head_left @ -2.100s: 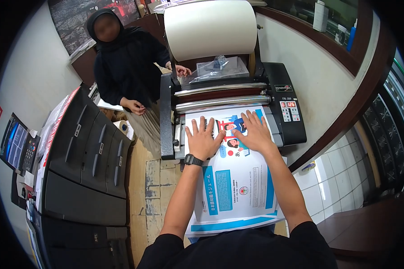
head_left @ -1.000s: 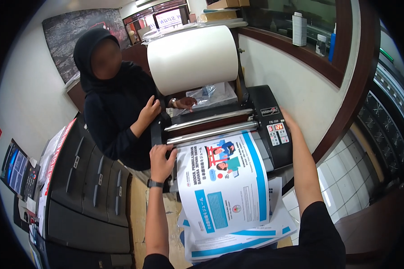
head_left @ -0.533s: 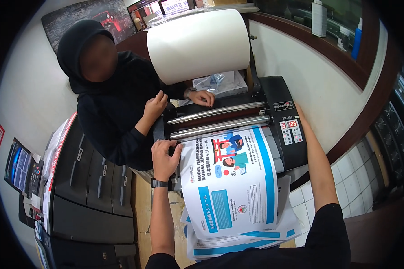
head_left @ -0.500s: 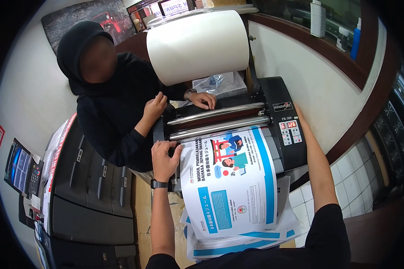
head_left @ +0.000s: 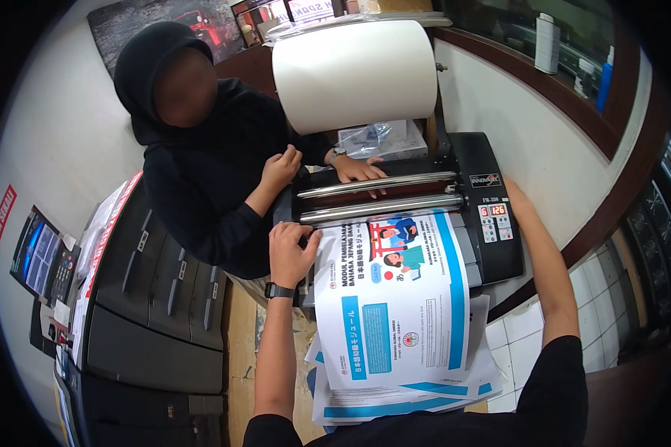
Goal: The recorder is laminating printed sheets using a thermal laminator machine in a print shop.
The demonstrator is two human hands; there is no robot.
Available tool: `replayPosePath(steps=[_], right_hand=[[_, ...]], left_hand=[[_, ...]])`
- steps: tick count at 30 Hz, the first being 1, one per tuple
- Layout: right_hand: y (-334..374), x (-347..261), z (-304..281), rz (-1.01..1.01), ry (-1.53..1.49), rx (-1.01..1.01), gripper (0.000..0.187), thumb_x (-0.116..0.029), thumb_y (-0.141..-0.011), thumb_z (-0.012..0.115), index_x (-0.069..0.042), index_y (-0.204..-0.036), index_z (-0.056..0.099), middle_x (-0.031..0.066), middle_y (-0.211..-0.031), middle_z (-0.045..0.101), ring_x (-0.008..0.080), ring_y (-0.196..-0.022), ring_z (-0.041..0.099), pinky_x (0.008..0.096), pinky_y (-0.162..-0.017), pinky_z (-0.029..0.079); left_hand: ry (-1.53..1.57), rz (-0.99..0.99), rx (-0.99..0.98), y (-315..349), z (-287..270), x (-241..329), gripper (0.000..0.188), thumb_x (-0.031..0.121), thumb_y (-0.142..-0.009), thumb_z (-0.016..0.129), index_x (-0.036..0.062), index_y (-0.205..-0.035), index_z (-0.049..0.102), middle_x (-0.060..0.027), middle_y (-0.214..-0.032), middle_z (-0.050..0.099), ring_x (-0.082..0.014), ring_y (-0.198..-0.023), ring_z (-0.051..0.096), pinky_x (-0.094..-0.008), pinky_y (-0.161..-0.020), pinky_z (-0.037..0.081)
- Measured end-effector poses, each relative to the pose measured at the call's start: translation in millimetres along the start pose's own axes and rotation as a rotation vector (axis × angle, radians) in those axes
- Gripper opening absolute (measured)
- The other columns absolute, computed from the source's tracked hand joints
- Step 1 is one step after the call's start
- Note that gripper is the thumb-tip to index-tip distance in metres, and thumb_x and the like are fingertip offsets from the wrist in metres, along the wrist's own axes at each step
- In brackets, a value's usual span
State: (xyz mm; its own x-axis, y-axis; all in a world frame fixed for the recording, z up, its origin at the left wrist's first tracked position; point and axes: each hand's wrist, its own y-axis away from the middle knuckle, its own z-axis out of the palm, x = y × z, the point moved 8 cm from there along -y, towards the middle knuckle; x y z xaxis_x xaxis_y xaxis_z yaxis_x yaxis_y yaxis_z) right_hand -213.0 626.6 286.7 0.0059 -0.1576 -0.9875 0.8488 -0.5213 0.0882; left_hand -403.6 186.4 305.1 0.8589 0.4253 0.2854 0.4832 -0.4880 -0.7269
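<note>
A black roll laminator (head_left: 470, 261) with two shiny metal rollers (head_left: 384, 208) stands before me. A large printed sheet (head_left: 417, 313), white with blue bands and a cartoon picture, runs up under the nearer roller, its lower part draping toward me. My left hand (head_left: 292, 252) rests at the laminator's left end beside the sheet's left edge, fingers bent and thumb apart. Reaching round the laminator's right end, my right hand (head_left: 517, 197) shows only near its wrist; its fingers are hidden. More printed sheets (head_left: 410, 406) lie beneath the draped one.
A co-worker in black stands at the far left, one hand (head_left: 361, 173) spread by the far roller, the other (head_left: 280, 168) raised. A wide white roll (head_left: 356, 78) hangs behind. Dark grey cabinets (head_left: 153, 305) stand left; a wall (head_left: 499, 104) borders the right.
The view has shifted, moving things rightward. The sheet has slid slightly farther under the roller. The co-worker's hand on the laminator has spread its fingers toward the rollers. My hands stay in place.
</note>
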Motion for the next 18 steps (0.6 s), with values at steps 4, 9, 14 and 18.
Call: replayPosePath(steps=[4, 9, 14, 18], right_hand=[[-2.2, -13.0, 5.1, -0.139, 0.752, -0.155, 0.047, -0.027, -0.1, 0.057, 0.006, -0.134, 0.058, 0.0137, -0.118, 0.07, 0.0181, -0.104, 0.064, 0.0315, -0.093, 0.053], [-23.0, 20.9, -34.1, -0.034, 0.354, -0.037, 0.039, -0.024, -0.101, 0.057, 0.003, -0.127, 0.065, 0.0109, -0.109, 0.073, 0.0134, -0.088, 0.068, 0.0291, -0.078, 0.057], [-26.4, 25.0, -35.1, -0.094, 0.438, -0.032, 0.039, -0.025, -0.101, 0.056, 0.003, -0.126, 0.066, 0.0105, -0.106, 0.074, 0.0144, -0.087, 0.069, 0.0287, -0.078, 0.057], [-39.6, 29.7, -53.9, -0.088, 0.528, -0.001, 0.039, -0.023, -0.1, 0.057, 0.005, -0.125, 0.066, 0.0112, -0.105, 0.074, 0.0154, -0.086, 0.07, 0.0291, -0.077, 0.057]], left_hand=[[0.002, -0.019, -0.012, 0.5, 3.0, -5.0, 0.02, 0.022, -0.084, 0.077, 0.0026, -0.085, 0.073, -0.0089, -0.083, 0.068, -0.0278, -0.092, 0.062, -0.0419, -0.098, 0.042], [-0.005, 0.01, 0.001, 2.0, 1.5, -3.5, 0.017, 0.02, -0.085, 0.076, 0.0033, -0.085, 0.073, -0.0075, -0.08, 0.067, -0.0269, -0.09, 0.063, -0.0419, -0.096, 0.043], [-0.009, -0.008, -0.018, 6.8, 1.5, -5.1, 0.021, 0.023, -0.085, 0.076, 0.0026, -0.085, 0.073, -0.0089, -0.084, 0.068, -0.0278, -0.094, 0.062, -0.0418, -0.099, 0.042], [-0.017, -0.025, -0.035, 2.0, 5.2, -0.2, 0.021, 0.024, -0.085, 0.076, 0.003, -0.085, 0.074, -0.0087, -0.084, 0.068, -0.0277, -0.096, 0.062, -0.0426, -0.1, 0.042]])
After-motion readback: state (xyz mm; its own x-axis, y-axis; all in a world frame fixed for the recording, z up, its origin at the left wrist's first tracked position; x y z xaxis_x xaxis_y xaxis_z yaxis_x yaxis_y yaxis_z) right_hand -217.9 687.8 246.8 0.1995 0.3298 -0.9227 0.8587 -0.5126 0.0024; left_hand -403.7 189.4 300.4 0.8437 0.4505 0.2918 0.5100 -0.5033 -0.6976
